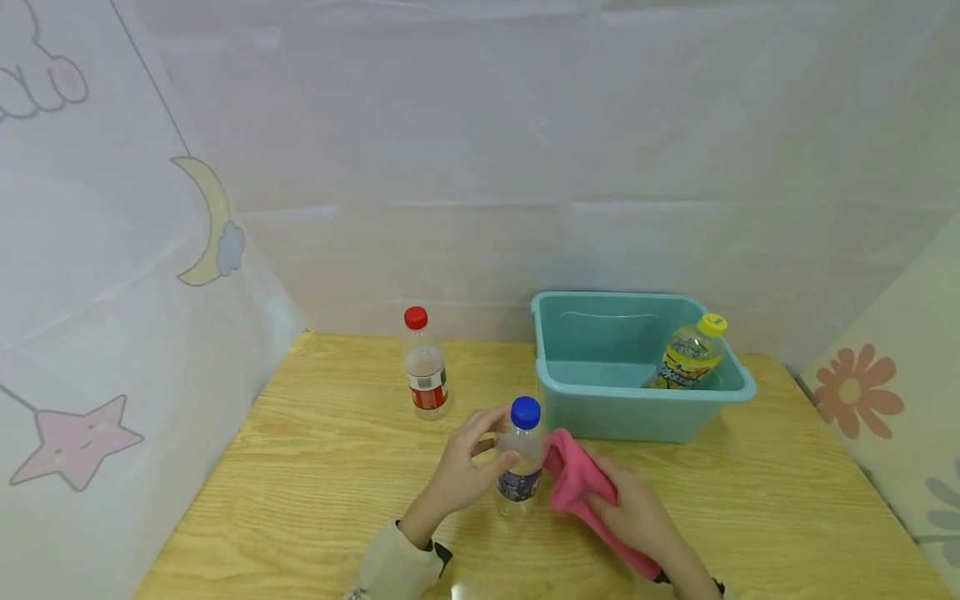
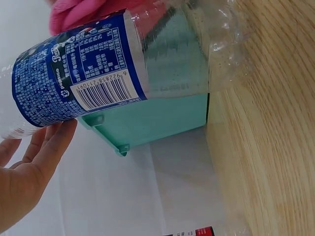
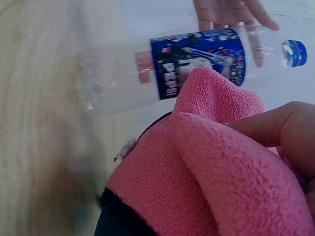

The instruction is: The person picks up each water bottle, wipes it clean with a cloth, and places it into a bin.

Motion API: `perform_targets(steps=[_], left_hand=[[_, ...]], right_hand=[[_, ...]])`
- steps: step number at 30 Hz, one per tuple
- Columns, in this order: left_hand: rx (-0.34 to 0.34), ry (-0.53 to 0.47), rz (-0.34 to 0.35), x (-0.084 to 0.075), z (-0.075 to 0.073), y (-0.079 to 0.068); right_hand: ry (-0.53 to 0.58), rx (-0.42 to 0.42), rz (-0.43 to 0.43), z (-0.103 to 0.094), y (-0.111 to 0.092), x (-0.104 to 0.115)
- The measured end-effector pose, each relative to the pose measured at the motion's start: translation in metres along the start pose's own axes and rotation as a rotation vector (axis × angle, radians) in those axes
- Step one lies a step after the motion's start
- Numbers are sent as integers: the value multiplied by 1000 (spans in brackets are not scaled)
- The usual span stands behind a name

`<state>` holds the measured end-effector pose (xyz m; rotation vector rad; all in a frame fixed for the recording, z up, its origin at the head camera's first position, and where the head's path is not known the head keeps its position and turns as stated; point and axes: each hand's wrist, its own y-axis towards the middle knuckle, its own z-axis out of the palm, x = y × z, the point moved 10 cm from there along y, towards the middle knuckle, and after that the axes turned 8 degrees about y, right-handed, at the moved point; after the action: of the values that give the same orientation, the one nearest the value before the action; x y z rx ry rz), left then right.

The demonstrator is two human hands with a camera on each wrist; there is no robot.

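Observation:
A clear plastic bottle [image 1: 518, 482] with a blue cap and a blue Pepsi label stands upright on the wooden table. My left hand [image 1: 463, 468] holds it from the left, thumb across the front and fingers behind. Up close in the left wrist view, the label shows a barcode and the fingers lie along the upper part of the bottle. On the bottle's right side, my right hand [image 1: 636, 510] grips a bunched pink cloth [image 1: 576, 477]. In the right wrist view the fluffy cloth [image 3: 211, 137] is pinched under the thumb and overlaps the label.
Behind the hands, to the right, stands a teal plastic bin [image 1: 618, 417]. A yellow-capped bottle [image 1: 684, 360] leans inside it. Farther back on the left is a red-capped bottle [image 1: 427, 382], upright on the table [image 1: 315, 467]. A pale printed curtain hangs around the table.

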<state>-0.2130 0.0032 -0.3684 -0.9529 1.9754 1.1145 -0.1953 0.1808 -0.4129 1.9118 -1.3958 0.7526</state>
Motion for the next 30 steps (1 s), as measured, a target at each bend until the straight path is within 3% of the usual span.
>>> perform_targets(steps=[4, 10, 21, 30], left_hand=[[22, 7, 7, 12, 4, 0], [46, 13, 55, 10, 3, 0], [64, -16, 30, 12, 5, 3], [74, -28, 35, -19, -5, 3]], right_hand=[[-19, -41, -74, -11, 0, 13], [-67, -100, -209, -25, 2, 33], [-75, -136, -308, -40, 10, 60], [-88, -65, -280, -35, 17, 71]])
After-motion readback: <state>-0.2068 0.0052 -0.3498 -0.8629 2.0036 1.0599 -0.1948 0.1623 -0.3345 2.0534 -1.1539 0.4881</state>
